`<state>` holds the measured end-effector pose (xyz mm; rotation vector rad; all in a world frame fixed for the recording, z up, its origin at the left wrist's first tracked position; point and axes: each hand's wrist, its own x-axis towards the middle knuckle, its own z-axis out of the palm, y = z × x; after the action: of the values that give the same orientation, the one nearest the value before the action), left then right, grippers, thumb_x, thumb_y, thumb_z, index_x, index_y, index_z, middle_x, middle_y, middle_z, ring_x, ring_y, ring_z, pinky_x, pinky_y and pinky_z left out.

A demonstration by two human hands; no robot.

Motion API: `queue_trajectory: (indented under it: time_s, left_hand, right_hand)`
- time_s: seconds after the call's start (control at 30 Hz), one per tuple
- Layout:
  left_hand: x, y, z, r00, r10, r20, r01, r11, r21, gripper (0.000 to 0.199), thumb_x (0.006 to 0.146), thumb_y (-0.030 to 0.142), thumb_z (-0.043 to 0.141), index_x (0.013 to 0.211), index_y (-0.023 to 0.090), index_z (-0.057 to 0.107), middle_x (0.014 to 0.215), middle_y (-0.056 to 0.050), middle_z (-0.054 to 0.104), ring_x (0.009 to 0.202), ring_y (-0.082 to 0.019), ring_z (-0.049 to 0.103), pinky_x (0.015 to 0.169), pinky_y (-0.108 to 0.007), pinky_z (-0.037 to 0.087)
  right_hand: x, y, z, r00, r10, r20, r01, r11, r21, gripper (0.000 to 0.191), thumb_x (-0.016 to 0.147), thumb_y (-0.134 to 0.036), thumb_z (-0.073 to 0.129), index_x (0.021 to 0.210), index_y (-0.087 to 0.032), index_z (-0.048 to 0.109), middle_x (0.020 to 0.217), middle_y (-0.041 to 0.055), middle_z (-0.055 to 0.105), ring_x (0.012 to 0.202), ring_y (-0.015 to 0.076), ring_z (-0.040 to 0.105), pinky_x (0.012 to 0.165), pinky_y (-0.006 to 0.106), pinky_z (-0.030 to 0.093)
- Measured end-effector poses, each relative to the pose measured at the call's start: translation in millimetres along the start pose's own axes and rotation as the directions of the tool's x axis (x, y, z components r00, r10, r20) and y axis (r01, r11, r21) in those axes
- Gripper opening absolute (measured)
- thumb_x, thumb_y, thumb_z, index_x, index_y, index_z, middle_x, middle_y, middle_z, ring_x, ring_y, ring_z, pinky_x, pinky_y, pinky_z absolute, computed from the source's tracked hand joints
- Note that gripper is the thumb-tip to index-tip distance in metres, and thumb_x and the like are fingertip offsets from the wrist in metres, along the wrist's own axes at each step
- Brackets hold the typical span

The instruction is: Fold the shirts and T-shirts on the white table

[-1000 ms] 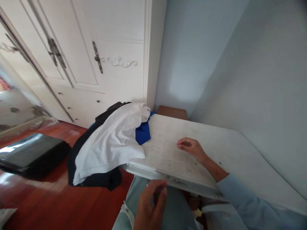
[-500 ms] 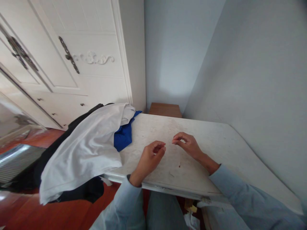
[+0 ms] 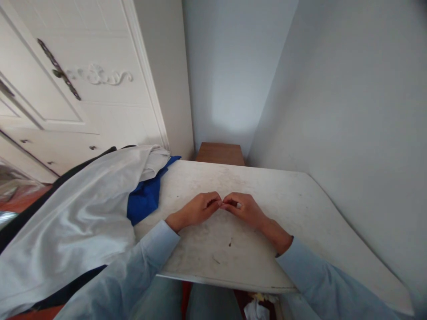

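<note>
My left hand [image 3: 199,210] and my right hand [image 3: 245,210] meet over the middle of the white table [image 3: 263,262]. Each is pinched, thumb against fingers, and the fingertips of both touch or almost touch. Whatever they pinch, if anything, is too small to make out. Below them on the tabletop lie a small dark speck [image 3: 230,242] and a thin dark sliver [image 3: 215,259]. To the left of my left hand, a white cloth [image 3: 83,222] hangs over the table's edge, with a blue cloth [image 3: 147,198] partly under it and dark fabric beneath.
A white wardrobe [image 3: 110,106] stands beyond the cloths at the left. Behind the table is a low brown wooden piece [image 3: 220,153]. The grey wall [image 3: 360,111] runs along the table's right side. Crumpled white material [image 3: 256,310] shows below the front edge.
My hands were apart and have come together at the fingertips, still pinched. The view has turned slightly right, so the wardrobe and cloths sit farther left.
</note>
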<state>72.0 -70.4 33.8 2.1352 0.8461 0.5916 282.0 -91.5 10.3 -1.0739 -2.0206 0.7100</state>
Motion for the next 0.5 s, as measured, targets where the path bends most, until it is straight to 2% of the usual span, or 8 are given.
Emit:
queue_trajectory:
  time_s: [0.17,0.5]
  left_hand:
    - [-3.7,-4.7,0.3,1.000,-0.018,0.025,0.020,0.998,-0.058,0.031,0.098,0.039,0.040,0.080,0.019,0.054,0.074,0.001,0.055,0.071,-0.012,0.050,0.069,-0.026,0.039]
    - [-5.3,-8.7,4.3,0.995,0.048,0.086,-0.056,0.993,0.099,0.033,0.102,0.041,0.035,0.088,0.019,0.056,0.085,-0.002,0.061,0.078,-0.016,0.055,0.075,-0.028,0.040]
  right_hand:
    - [0.4,1.3,-1.2,0.997,0.074,0.014,-0.074,0.996,0.046,0.024,0.089,-0.042,0.065,0.081,-0.019,0.069,0.075,0.0025,0.070,0.066,0.0154,0.060,0.065,0.028,0.044]
    - [-1.1,0.4,-0.1,0.982,0.177,0.067,-0.185,0.973,0.140,0.019,0.083,-0.038,0.070,0.081,-0.019,0.069,0.075,0.0018,0.071,0.069,0.0162,0.062,0.067,0.029,0.048]
